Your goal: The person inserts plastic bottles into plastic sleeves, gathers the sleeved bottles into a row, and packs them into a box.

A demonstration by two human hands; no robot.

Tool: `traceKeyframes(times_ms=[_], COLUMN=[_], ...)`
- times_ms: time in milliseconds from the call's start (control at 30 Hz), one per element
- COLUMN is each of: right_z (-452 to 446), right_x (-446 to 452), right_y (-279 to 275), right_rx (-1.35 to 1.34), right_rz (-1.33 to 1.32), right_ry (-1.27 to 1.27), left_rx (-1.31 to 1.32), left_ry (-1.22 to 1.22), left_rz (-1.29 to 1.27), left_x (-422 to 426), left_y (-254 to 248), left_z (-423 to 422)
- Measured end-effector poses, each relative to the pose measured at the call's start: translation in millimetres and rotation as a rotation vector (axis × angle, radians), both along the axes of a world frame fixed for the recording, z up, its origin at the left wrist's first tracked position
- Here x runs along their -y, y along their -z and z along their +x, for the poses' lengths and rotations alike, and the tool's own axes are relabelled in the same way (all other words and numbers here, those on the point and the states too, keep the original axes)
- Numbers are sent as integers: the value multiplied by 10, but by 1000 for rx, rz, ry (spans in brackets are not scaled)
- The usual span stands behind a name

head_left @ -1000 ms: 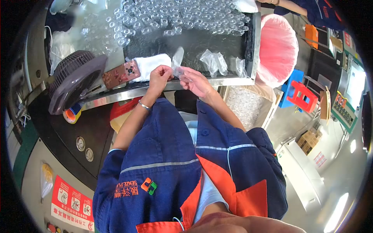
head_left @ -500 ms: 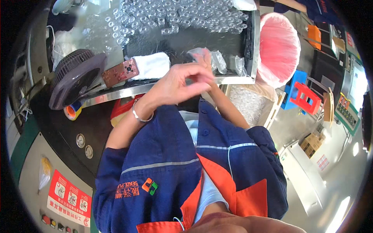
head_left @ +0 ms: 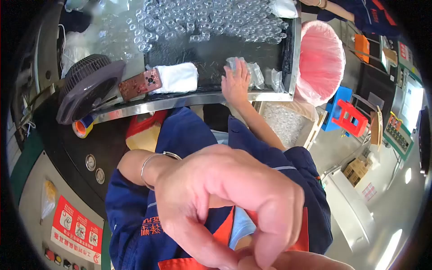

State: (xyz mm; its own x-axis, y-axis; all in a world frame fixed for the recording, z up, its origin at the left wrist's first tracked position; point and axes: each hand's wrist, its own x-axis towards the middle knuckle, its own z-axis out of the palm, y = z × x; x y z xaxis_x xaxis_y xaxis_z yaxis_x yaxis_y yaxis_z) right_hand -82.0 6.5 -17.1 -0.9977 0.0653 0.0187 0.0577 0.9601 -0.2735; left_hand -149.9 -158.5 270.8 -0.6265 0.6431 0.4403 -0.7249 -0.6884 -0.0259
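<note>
My left hand (head_left: pixel 229 193), with a bracelet (head_left: pixel 157 164) at its wrist, is raised close to the camera in front of my chest. Its fingers curl in, and the thumb and fingertips come together by my chin at the lower edge; whether anything is between them is hidden. On the near edge of the dark worktop (head_left: pixel 211 54), my right hand (head_left: pixel 237 83) lies with fingers stretched out, touching a clear crumpled plastic bag (head_left: pixel 232 61). Beside it are another clear plastic bag (head_left: pixel 256 75) and a further plastic piece (head_left: pixel 276 81).
Many small clear plastic parts (head_left: pixel 202 20) cover the far worktop. A white cloth (head_left: pixel 179 77), a phone (head_left: pixel 139 84) and a fan (head_left: pixel 87 87) stand left. Right are a pink-lined bin (head_left: pixel 321 58) and a box of clear parts (head_left: pixel 285 121). A co-worker's arm (head_left: pixel 337 10) shows top right.
My left hand has moved from above the worktop's edge toward my chin and the camera, its fingertips closing together. My right hand stays by the plastic bag, now in plain sight.
</note>
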Motion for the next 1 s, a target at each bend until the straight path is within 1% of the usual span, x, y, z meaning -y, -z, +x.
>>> traceKeyframes(times_ms=[33, 100, 167, 233, 267, 367, 433, 500, 533, 567, 600, 633, 667, 700, 767, 800, 833, 867, 900, 933, 967, 1000], right_z=[-38, -95, -118, -106, -89, 9, 69, 183, 247, 324, 445, 581, 760, 971, 1349, 1546, 1743, 1942, 2151, 2355, 2534, 2707], right_x=[10, 71, 115, 168, 194, 258, 318, 358, 350, 327, 307, 286, 250, 221, 162, 138, 121, 107, 103, 94, 81, 78], right_y=[-24, -71, -102, -128, -143, -136, -129, -141, -185, -227, -172, -208, -216, -218, -242, -229, -178, -93, -3, 98, 230, 382], right_rx=[-1, 2, -18, -25, -24, -28, -35, -40, -68, -98, -204, -191, -175, -157, -110, -88, -63, -36, -6, 26, 53, 80], right_rz=[-11, -44, -57, -75, -84, -107, -133, -172, -209, -243, -340, -411, -444, -476, -553, -597, -602, -612, -628, -631, -635, -640], right_ry=[-8, -16, -19, -12, -3, 34, 67, 111, 91, 77, 69, 65, 32, 1, 40, 58, 129, 195, 256, 318, 381, 450], left_rx=[-3, 25, 76, 90, 60, 134, -11, -133, -198, -598, -542, -669, -983, -1193, -1358, -1337, -1313, -1214, -1155, -1232, -1356, -1490], left_ry=[43, 44, -8, 51, 0, 56, -15, -97, -118, -220, -114, -71, -214, -282, -199, -259, -321, -147, -274, -336, -344, -493], left_rz=[-56, -78, -98, -81, -84, -109, -142, -473, -634, -1051, -1323, -1468, -1586, -1623, -1663, -1734, -1807, -2010, -2093, -2106, -2149, -2141], left_x=[52, 65, 9, 11, 23, 51, 45, 50, 51, 44, -71, -111, -117, -96, -47, -100, -144, -135, -270, -252, -182, -261], left_y=[9, 64, -33, -112, -68, 23, 265, 590, 753, 1143, 1536, 2053, 2478, 2818, 3327, 3388, 3448, 3614, 3406, 3484, 3652, 3564], left_z=[-37, -57, -69, -125, -127, -215, -264, -264, -268, -319, -244, -154, -13, 146, 421, 496, 564, 556, 604, 621, 601, 657])
